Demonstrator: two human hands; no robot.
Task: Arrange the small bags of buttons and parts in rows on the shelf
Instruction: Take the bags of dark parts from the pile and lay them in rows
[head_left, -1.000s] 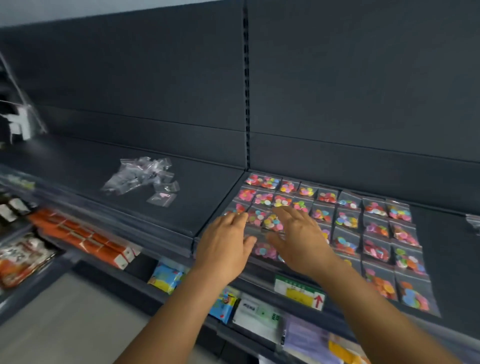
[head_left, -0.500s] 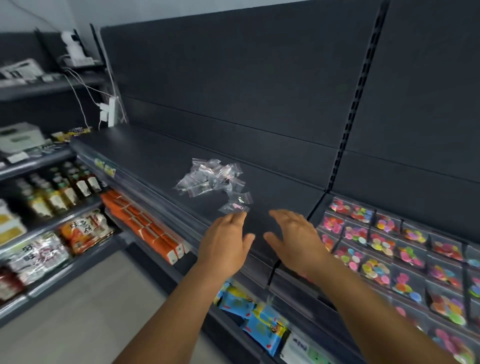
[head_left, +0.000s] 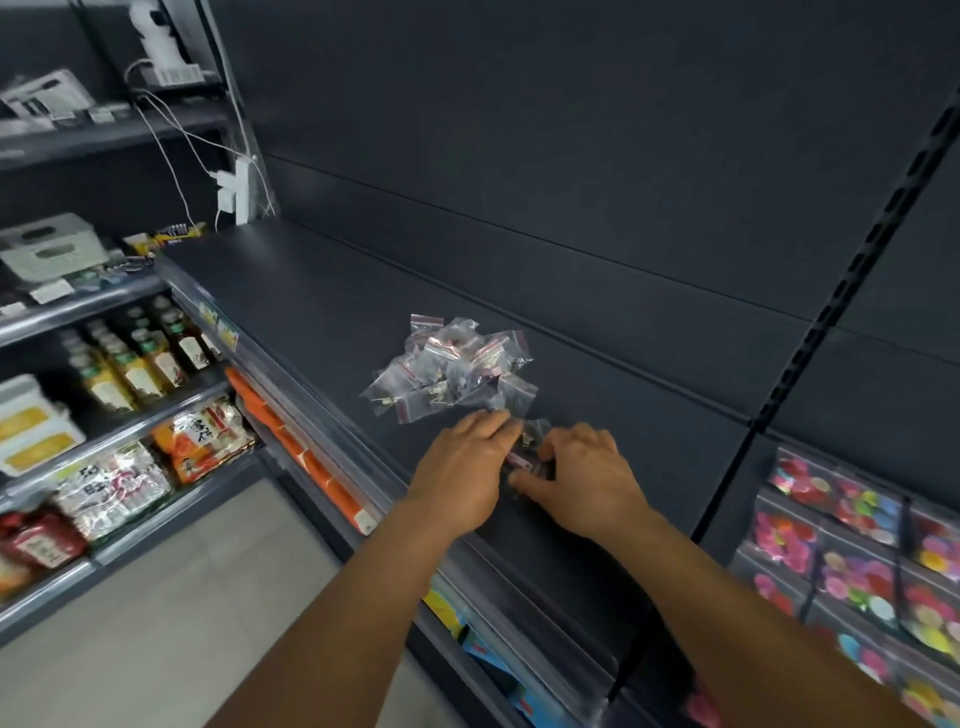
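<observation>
Button bags (head_left: 852, 551) already in rows on shelf section at 4 o'clock. Pile of clear parts bags (head_left: 452, 371) unsorted on dark shelf (head_left: 311, 291), centre frame; that work remains. Left hand (head_left: 460, 475) and right hand (head_left: 584, 475) at pile's 6 o'clock edge, fingers curled, pinching one small bag (head_left: 530, 452) between them.

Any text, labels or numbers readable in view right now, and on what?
Nothing reads for certain.
Noodle packets: large Chinese characters, too blurred to quote.
White packets: dark characters, blurred.
Bottle labels: too small.
Shelf-edge tags: too small.
Clear bags: no print visible.
</observation>
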